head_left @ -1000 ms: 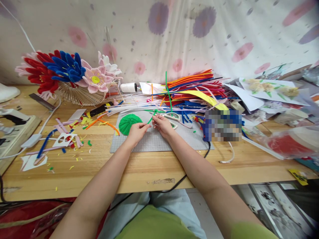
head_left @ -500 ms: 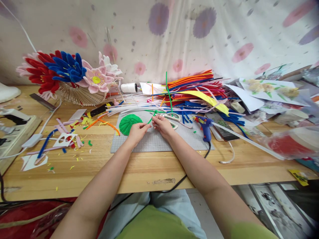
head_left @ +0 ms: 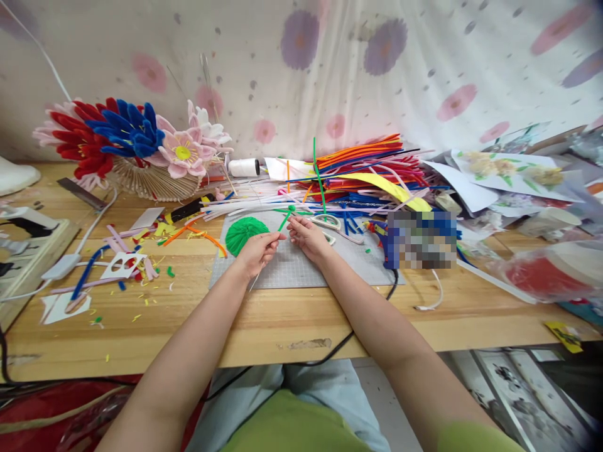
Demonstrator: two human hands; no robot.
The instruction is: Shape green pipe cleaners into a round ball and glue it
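Note:
My left hand [head_left: 258,252] is closed in a pinch on a green pipe-cleaner stem [head_left: 285,220], which slants up and right to a small knob at its top. A thin pale wire [head_left: 255,280] sticks out below that hand. Just to the right, my right hand [head_left: 308,238] has its fingertips pressed together beside the stem; what they hold, if anything, cannot be made out. Left of the hands, a round green fuzzy disc [head_left: 245,235] lies on the grey cutting mat [head_left: 301,276]. White-handled scissors [head_left: 330,222] rest behind my right hand.
Bundled coloured pipe cleaners [head_left: 367,157] are heaped at the back. A blue glue gun [head_left: 390,248] is at right, beside a blurred-out patch. Fuzzy flowers [head_left: 181,150] stand at back left, and scraps [head_left: 122,263] litter the left. A black cable [head_left: 340,344] crosses the table's front edge.
My left hand has curled further and turned, and the wire now shows below it. The green stem and its knob stand out more clearly between the hands. My right hand has barely moved.

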